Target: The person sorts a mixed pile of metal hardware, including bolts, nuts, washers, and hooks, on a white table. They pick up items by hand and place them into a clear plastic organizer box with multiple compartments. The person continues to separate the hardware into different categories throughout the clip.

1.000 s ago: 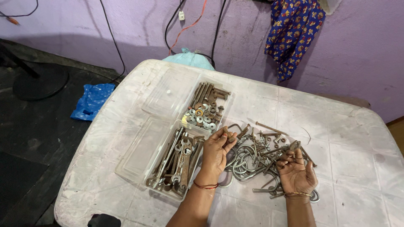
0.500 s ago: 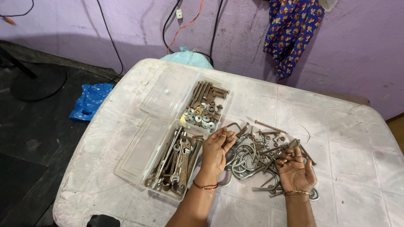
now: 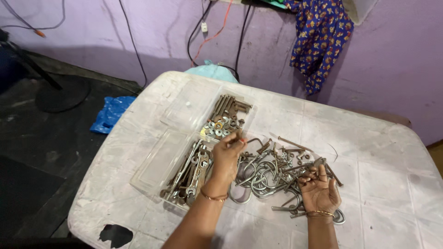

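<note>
So, just the one head view to go on. The left hand (image 3: 227,154) was pinched shut, fingertips (image 3: 239,136) closed on a small rusty piece (image 3: 241,133). It was too small to say whether it was a nut or a washer. That pinch hung right at the near edge of the clear box of washers and bolts (image 3: 223,121), with the washers just beyond the fingertips and the long bolts further out past them. Under the wrist and off to its left sat the second clear box, the one with the spanners (image 3: 191,168).

The right hand (image 3: 319,189) lay palm up at the near right edge of the pile of U-bolts (image 3: 265,175), fingers curled with a few rods and bolts among them. Honestly I couldn't tell if it was actually gripping any of those or just resting in them. The pile sat between the two hands, all of it on the worn white table (image 3: 369,138).

My read: this looked like the carry part of picking small bits out of the pile, piece in hand and over the box edge. Letting it go cleanly would call for the pinch to get a bit further over the washers first, since the box wall was right below the fingertips.

Past the table there was a blue bag (image 3: 110,113) on the floor and a patterned cloth (image 3: 318,37) hanging on the purple wall.
</note>
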